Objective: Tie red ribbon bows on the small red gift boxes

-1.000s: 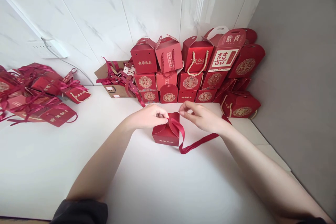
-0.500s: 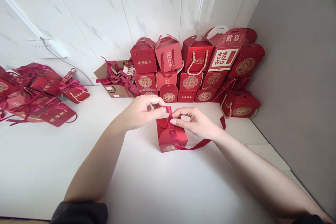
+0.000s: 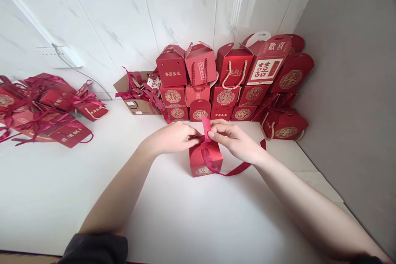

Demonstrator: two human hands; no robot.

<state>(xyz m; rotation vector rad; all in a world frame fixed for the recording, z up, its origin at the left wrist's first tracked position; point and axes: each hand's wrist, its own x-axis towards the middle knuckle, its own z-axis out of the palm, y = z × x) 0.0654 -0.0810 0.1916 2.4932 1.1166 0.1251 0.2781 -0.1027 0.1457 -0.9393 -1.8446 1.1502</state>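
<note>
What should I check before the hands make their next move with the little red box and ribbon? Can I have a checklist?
1. Right hand pinching the ribbon near its upright end: ok.
2. Left hand at the box top: ok.
3. Left fingertips gripping the ribbon: cannot tell, they are hidden.
4. Little red box upright: ok.
5. Ribbon's long part straight: not ok, it curves down the box's front and off towards the right arm.
6. That part free of the right arm: cannot tell, the arm covers some.

one box [image 3: 198, 161] and one ribbon [image 3: 206, 127] between two grips [image 3: 167, 137] [image 3: 236, 142], one carton [image 3: 147, 107]
</note>
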